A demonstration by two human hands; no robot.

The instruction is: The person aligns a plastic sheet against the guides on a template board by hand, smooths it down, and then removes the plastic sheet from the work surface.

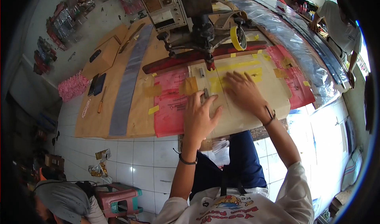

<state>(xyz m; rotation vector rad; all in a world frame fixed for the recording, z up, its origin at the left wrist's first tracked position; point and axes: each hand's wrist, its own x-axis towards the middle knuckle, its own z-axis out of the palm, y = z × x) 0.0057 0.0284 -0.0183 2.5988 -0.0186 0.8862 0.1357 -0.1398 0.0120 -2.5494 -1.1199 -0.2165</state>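
Note:
My left hand (200,115) rests on the tan board (233,123), its fingertips at a small dark metal piece (206,92). A second such piece (201,73) lies just above it. My right hand (243,91) is spread over the board beside yellow tape strips (253,74), slightly blurred, holding nothing. Red sheets (170,101) flank the board on both sides. Over its back edge stands a dark machine head (204,36) with a red bar (158,65) and a yellow tape roll (238,38).
On the left of the table are a grey strip (128,85), phones (99,84), a screwdriver (101,101) and a cardboard box (103,57). One person (336,26) stands at the right, another (65,200) at lower left near a stool (118,200).

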